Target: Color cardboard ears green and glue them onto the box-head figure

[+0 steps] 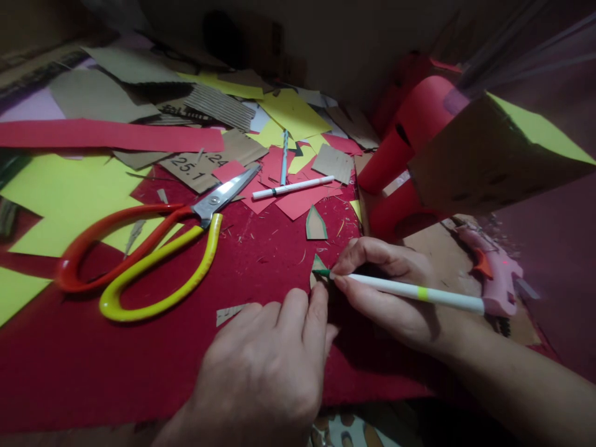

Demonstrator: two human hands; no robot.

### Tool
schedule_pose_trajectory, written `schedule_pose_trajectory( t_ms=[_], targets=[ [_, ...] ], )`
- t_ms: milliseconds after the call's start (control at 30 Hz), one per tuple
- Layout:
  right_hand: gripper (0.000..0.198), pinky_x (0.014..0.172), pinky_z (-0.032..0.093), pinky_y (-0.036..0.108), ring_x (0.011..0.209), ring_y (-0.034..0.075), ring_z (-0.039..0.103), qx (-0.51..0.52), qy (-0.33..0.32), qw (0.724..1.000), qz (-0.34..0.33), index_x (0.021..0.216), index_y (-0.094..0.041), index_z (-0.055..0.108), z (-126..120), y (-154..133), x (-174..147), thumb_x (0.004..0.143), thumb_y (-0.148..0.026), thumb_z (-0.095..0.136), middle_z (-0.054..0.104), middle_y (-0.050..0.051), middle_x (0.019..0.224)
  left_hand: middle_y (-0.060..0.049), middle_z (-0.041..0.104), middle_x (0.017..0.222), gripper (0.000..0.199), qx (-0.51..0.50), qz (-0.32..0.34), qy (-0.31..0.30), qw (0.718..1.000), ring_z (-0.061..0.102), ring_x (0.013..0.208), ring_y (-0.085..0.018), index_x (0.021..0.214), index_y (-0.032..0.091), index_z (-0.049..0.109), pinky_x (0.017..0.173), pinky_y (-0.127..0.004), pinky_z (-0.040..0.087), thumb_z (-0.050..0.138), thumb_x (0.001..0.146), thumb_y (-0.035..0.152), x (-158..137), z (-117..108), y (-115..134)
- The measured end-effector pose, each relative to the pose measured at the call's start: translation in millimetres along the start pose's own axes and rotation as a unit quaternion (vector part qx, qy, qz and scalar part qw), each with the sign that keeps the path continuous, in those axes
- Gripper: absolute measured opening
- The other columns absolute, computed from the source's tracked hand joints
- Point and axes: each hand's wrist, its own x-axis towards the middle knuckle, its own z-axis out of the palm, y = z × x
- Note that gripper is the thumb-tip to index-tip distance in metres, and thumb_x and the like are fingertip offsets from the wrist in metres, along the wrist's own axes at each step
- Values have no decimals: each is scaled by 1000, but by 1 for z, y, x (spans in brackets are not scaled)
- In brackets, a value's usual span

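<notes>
My right hand (386, 282) is closed around a white felt-tip pen (395, 286) with a yellow band. The pen's green tip touches a small pointed cardboard piece (318, 264) edged in green. With curled fingers, my left hand (274, 357) presses that piece onto the red cloth; its lower part is hidden under the fingertips. Just beyond lies a matching cardboard piece (316, 225), outlined in green. A thin cardboard scrap (229, 315) sticks out beside my left knuckles.
Large scissors (212, 205) with red and yellow handles lie at left. A white pen (293, 187) rests on red paper. Yellow sheets (79, 186) and cardboard scraps (190, 171) cover the back. Right stand red tubes (386, 161), a cardboard box (456, 161) and a pink glue gun (498, 273).
</notes>
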Motion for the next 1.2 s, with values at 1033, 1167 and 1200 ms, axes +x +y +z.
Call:
schedule_pose_trajectory(
  t_ms=[1033, 1167, 1200],
  targets=[
    [10, 52, 44, 23, 59, 12, 57, -25, 24, 999, -19, 73, -20, 58, 0, -2, 0, 71, -9, 58, 64, 1, 70, -7, 68, 78, 31, 8, 8, -3, 1000, 56, 57, -18, 113, 7, 64, 51, -33, 38, 53, 88, 22, 0, -1, -2],
    [10, 52, 46, 23, 59, 13, 58, -5, -18, 999, -27, 72, -19, 58, -1, -3, 0, 71, -9, 57, 64, 2, 69, -9, 69, 79, 29, -6, 26, 7, 1000, 58, 58, -20, 110, 6, 65, 50, -33, 38, 52, 88, 21, -1, -2, -3],
    [10, 52, 46, 24, 59, 13, 58, 1, -27, 999, -30, 72, -19, 58, -1, -3, 0, 71, -9, 57, 64, 2, 68, -9, 69, 80, 29, -9, 25, 3, 1000, 58, 59, -20, 109, 6, 65, 50, -33, 39, 52, 88, 21, -1, -2, -3]
  ],
)
